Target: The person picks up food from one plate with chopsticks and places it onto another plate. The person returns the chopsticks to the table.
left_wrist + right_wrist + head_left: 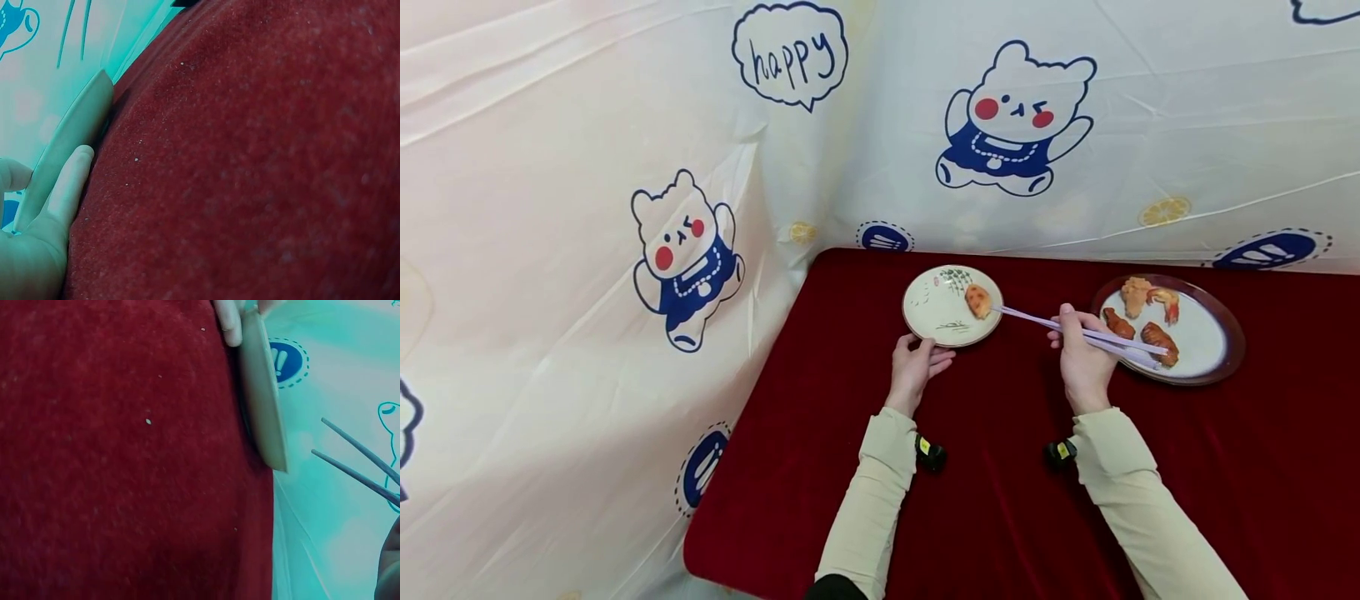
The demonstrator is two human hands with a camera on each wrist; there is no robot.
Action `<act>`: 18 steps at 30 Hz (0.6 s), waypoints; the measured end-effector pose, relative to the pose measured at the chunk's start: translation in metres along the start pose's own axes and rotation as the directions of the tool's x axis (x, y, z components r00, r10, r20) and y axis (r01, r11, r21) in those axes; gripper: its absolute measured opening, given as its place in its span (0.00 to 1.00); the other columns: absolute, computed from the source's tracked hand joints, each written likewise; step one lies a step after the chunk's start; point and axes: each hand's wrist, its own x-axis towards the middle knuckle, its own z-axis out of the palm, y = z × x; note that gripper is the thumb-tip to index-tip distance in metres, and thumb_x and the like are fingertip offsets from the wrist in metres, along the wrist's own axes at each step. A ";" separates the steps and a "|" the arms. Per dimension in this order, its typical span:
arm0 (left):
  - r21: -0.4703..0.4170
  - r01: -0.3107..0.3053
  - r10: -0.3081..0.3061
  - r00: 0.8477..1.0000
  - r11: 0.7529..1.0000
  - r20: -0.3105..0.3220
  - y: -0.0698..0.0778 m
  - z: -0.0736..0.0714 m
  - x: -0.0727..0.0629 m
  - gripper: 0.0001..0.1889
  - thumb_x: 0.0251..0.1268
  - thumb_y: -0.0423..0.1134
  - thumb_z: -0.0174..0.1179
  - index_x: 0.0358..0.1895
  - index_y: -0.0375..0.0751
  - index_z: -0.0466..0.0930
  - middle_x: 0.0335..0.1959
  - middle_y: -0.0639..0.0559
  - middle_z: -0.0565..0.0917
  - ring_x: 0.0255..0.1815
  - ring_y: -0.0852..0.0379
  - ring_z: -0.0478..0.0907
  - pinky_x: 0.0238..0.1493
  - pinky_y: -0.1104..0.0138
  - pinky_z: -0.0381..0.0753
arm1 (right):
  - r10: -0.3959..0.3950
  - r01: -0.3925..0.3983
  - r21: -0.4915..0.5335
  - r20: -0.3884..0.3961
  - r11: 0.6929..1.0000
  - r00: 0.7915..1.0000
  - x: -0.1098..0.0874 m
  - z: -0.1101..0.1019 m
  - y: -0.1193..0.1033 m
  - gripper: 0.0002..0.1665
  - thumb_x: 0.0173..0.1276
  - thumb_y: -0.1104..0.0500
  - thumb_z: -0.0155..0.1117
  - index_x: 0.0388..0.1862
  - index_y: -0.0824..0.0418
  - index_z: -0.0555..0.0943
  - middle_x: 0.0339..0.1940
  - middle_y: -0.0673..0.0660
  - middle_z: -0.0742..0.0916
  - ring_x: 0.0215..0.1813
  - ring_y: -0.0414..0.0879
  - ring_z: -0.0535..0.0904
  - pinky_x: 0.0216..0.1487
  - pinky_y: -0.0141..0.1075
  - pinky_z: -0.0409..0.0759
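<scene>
My left hand point(913, 371) holds the near rim of a small cream plate point(934, 308) with a painted plant pattern. In the left wrist view, a finger lies along the side of this plate point(69, 137) while another touches its rim. A browned, flat piece of food point(978, 301) sits at the plate's right side. My right hand point(1084, 354) grips a pair of lilac chopsticks point(1033, 317), their tips beside that food. Seen from the right wrist, the chopsticks point(359, 472) are spread a little, with nothing between them.
At the right stands a large brown-rimmed plate point(1234, 333) bearing fried pieces point(1160, 342) and a shrimp point(1167, 307). The chopsticks' back ends pass over it. A dark red cloth point(1000, 517) covers the table, and a printed white curtain point(880, 150) hangs behind and at left.
</scene>
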 end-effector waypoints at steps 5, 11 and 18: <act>0.003 -0.001 0.001 1.000 1.000 0.001 0.000 0.000 0.000 0.31 0.69 0.35 0.50 0.73 0.38 0.51 0.45 0.37 0.84 0.42 0.49 0.87 0.45 0.64 0.88 | 0.038 -0.037 -0.032 0.022 0.999 0.999 0.000 0.007 0.006 0.10 0.65 0.57 0.66 0.24 0.57 0.84 0.23 0.45 0.88 0.19 0.35 0.80 0.21 0.22 0.78; -0.001 -0.002 0.002 1.000 1.000 0.000 0.000 0.000 -0.001 0.31 0.68 0.35 0.50 0.72 0.38 0.53 0.45 0.37 0.84 0.43 0.49 0.87 0.45 0.64 0.88 | 0.056 -0.051 -0.091 0.054 0.995 0.997 0.002 0.015 0.012 0.18 0.66 0.54 0.66 0.31 0.71 0.82 0.25 0.47 0.88 0.21 0.35 0.79 0.23 0.23 0.79; 0.001 -0.009 0.009 1.000 1.000 -0.003 0.001 0.001 -0.002 0.30 0.68 0.35 0.50 0.72 0.38 0.53 0.46 0.37 0.84 0.43 0.49 0.87 0.45 0.64 0.88 | 0.088 -0.079 -0.166 0.046 0.983 0.995 0.008 0.022 0.018 0.18 0.68 0.55 0.64 0.33 0.72 0.82 0.26 0.46 0.87 0.22 0.38 0.78 0.23 0.25 0.78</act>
